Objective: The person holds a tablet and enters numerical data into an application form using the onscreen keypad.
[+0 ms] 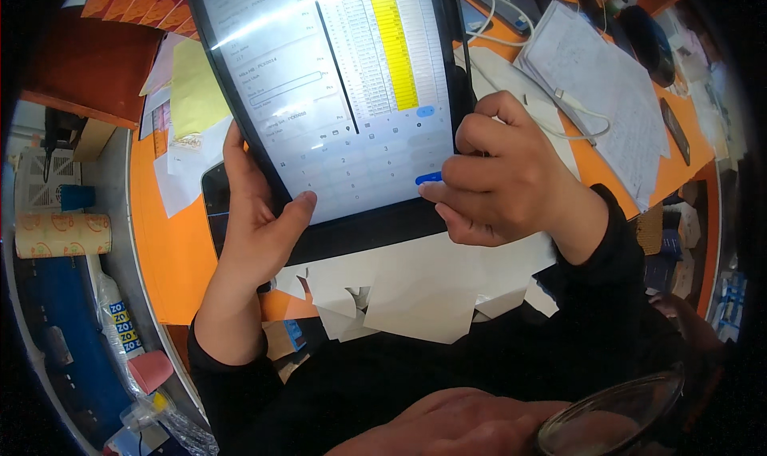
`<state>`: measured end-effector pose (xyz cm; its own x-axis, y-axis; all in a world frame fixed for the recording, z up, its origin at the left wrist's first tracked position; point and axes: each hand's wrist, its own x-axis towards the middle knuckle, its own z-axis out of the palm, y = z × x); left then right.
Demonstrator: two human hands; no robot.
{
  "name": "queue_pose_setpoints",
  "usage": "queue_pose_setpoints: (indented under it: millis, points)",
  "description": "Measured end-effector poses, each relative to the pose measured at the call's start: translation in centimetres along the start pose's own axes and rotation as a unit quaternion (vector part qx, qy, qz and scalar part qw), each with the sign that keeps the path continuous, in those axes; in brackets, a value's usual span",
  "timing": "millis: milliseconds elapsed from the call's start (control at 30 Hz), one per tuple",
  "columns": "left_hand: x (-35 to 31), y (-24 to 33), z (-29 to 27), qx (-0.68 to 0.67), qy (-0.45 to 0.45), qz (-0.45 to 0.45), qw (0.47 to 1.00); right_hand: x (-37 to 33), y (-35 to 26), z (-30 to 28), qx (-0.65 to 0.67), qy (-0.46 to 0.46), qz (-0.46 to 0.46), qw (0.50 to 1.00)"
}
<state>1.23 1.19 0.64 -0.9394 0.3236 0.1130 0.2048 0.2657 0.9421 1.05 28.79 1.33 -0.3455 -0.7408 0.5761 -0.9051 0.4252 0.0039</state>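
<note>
Tablet (343, 192): held above the orange bench (172, 272), tilted a little, its lower edge toward the person; likely angled so that the screen can be read from above.
Left hand (264, 224): closed on the tablet's lower left edge, thumb over the front and fingers mostly hidden behind; this grip probably carries much of the weight.
Right hand (511, 180): fingers curled, one tip at the blue key (429, 179); whether it also grips the edge I cannot tell.
Screen: split, a form on the left and a table with a yellow column (391, 45) on the right, presumably so both can be compared; a number pad lies below.
Papers: loose white sheets (423, 296) under the tablet's near edge; written pages (599, 97) on the right, a white cable (587, 113) across them.
</note>
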Motion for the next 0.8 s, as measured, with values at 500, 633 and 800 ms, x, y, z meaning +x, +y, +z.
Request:
queue_pose_setpoints:
  millis: [500,633,800]
  points:
    - [0.1,-0.4,-0.1,-0.006,0.002,-0.008,1.0,0.0,0.3,0.4,-0.016,0.025,-0.017,0.999]
    - [0.0,-0.7,-0.6,0.015,-0.01,0.021,1.0,0.0,0.4,0.4,-0.057,0.046,-0.004,0.997]
    - [-0.2,-0.6,-0.2,0.027,-0.008,0.015,0.999,0.0,-0.1,1.4,-0.12,0.026,0.041,0.992]
